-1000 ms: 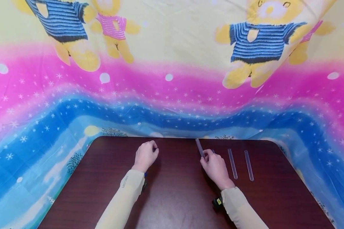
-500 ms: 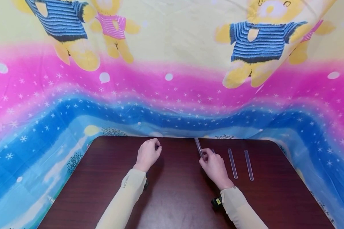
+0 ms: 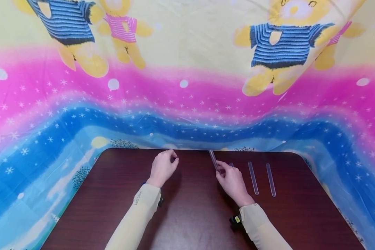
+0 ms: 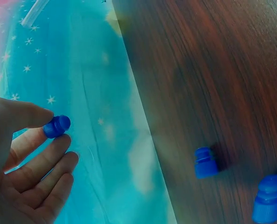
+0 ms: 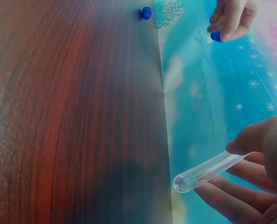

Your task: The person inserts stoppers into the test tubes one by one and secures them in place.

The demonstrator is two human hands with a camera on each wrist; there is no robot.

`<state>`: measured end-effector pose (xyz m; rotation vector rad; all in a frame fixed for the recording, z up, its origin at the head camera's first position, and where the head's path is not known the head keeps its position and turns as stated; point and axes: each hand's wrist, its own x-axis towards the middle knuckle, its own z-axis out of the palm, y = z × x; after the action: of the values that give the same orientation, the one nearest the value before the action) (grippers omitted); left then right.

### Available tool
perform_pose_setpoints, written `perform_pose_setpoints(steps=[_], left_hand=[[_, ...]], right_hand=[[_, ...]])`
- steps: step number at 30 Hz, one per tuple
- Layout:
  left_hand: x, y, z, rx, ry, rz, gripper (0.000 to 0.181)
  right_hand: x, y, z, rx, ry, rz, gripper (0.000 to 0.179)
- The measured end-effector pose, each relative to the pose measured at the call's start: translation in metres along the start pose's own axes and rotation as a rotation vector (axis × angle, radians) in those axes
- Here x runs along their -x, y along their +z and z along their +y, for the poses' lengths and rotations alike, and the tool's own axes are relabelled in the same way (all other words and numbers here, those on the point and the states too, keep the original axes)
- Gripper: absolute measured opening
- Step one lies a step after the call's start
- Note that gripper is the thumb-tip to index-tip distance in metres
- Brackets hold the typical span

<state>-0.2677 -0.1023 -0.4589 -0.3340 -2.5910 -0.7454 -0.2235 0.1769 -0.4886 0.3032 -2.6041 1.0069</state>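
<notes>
My left hand (image 3: 163, 168) is raised over the far part of the table. In the left wrist view its thumb and fingers pinch a small ribbed blue stopper (image 4: 57, 126), which the hand hides in the head view. My right hand (image 3: 232, 181) holds a clear plastic test tube (image 3: 213, 160) between thumb and fingers, tilted, its rounded end (image 5: 181, 183) showing in the right wrist view. The two hands are apart. Two more blue stoppers, a nearer one (image 4: 267, 199) and a smaller-looking one (image 4: 206, 163), stand on the table in the left wrist view.
Two clear test tubes, one (image 3: 253, 178) beside the other (image 3: 271, 180), lie on the dark wooden table (image 3: 193, 215) right of my right hand. Another tube (image 3: 232, 164) is mostly hidden behind that hand. A cartoon-printed cloth (image 3: 187, 114) hangs behind the table's far edge.
My left hand has moved slightly right and farther away. The right hand has shifted a little left with the tube, whose upper end has also moved left. Both grips look the same.
</notes>
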Motion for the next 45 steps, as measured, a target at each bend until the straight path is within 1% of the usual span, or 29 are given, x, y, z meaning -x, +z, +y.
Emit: perform_pose_setpoints(steps=[5,11,19,26,32,39,45], left_hand=[[0.0,0.0,0.002,0.023,-0.008,-0.012,0.004],[0.0,-0.001,0.005,0.041,-0.013,-0.027,0.003],[-0.001,-0.002,0.008,0.077,-0.002,-0.013,0.006],[-0.001,-0.001,0.011,0.097,-0.025,-0.036,0.004],[-0.002,-0.001,0.014,0.117,-0.007,-0.019,0.004],[-0.002,-0.001,0.017,0.148,0.001,-0.017,0.004],[-0.003,-0.002,0.018,0.173,0.005,-0.011,0.004]], right_hand=[[0.001,0.001,-0.001,-0.035,-0.004,-0.013,0.045],[0.001,0.004,-0.002,-0.03,-0.005,-0.025,0.047],[0.001,0.006,-0.004,-0.032,-0.015,-0.03,0.047],[0.0,0.007,-0.006,-0.053,0.004,-0.053,0.046],[0.001,0.008,-0.007,-0.078,-0.014,-0.057,0.045],[0.003,0.012,-0.008,-0.05,-0.033,-0.064,0.044],[0.004,0.015,-0.011,-0.072,-0.051,-0.063,0.043]])
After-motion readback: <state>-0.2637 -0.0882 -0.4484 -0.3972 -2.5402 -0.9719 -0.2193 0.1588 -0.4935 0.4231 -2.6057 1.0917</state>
